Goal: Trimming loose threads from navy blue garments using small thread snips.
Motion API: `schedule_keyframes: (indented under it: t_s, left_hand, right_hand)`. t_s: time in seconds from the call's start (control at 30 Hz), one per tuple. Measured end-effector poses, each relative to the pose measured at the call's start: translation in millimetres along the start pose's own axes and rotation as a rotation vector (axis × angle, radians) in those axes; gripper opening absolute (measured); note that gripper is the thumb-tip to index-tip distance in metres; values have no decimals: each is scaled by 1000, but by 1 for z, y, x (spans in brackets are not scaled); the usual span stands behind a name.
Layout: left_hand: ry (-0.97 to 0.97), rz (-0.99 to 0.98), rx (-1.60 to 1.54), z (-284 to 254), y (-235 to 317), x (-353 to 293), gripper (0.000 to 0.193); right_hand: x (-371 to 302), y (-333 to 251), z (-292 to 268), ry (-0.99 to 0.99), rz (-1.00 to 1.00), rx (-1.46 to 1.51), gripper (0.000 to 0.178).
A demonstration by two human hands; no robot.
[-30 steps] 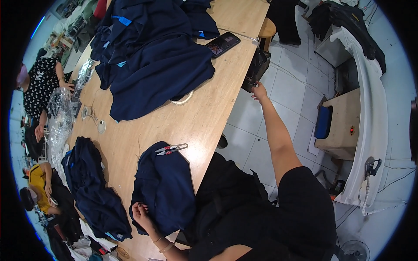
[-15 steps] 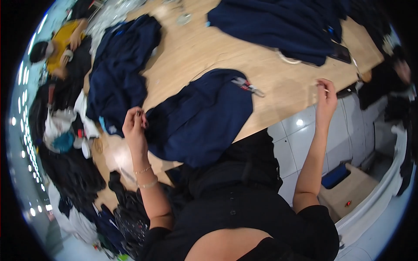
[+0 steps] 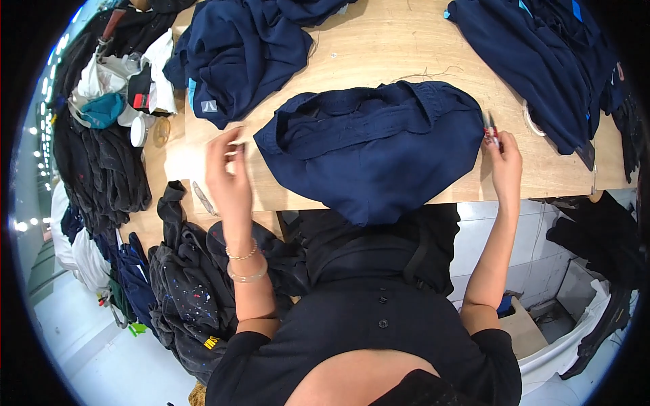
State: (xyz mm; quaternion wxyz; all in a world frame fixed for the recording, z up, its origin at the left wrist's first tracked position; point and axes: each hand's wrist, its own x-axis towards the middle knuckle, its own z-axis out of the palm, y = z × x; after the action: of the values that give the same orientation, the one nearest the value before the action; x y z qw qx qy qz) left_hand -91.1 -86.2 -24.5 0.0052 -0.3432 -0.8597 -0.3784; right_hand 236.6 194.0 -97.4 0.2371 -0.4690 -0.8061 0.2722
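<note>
A navy garment [image 3: 379, 159] with a wide gathered opening lies on the table in front of me, its lower edge hanging over the table's front edge. My right hand [image 3: 506, 166] is at the garment's right side, finger and thumb closed on small red-handled thread snips [image 3: 491, 132] whose blades point away from me. My left hand [image 3: 229, 169] is off the garment's left end, slightly blurred, with bent fingers apart and nothing visible in them.
More navy garments lie at the far left [image 3: 247, 57] and far right [image 3: 535, 68] of the wooden table [image 3: 386, 51]. A white round-lidded jar [image 3: 139, 130] and a teal-and-white bundle [image 3: 101, 108] stand at left. Dark speckled clothes [image 3: 186, 284] hang beside me.
The snips, lying on the garment's right edge before, are now in my right hand. My left hand has come away from the garment. The garment now shows its opening, and the view has turned.
</note>
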Motion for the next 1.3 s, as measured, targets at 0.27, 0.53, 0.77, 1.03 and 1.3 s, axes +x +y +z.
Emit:
schedule_keyframes:
  t_s: [0.27, 0.53, 0.77, 1.03, 1.3]
  left_hand:
    - [-453, 277, -172, 99, 48, 7, 21]
    - [-530, 63, -436, 93, 26, 2, 11]
    - [-353, 135, -289, 78, 20, -24, 13]
    - [-425, -89, 103, 44, 20, -27, 13]
    - [-284, 69, -186, 106, 33, -6, 13]
  right_hand:
    - [-10, -43, -15, -41, 150, 540, 14]
    - [5, -130, 42, -348, 44, 912, 22]
    - [30, -130, 113, -429, -18, 1006, 27]
    - [25, -111, 124, -438, -25, 1026, 34]
    - [22, -112, 125, -428, -18, 1014, 33]
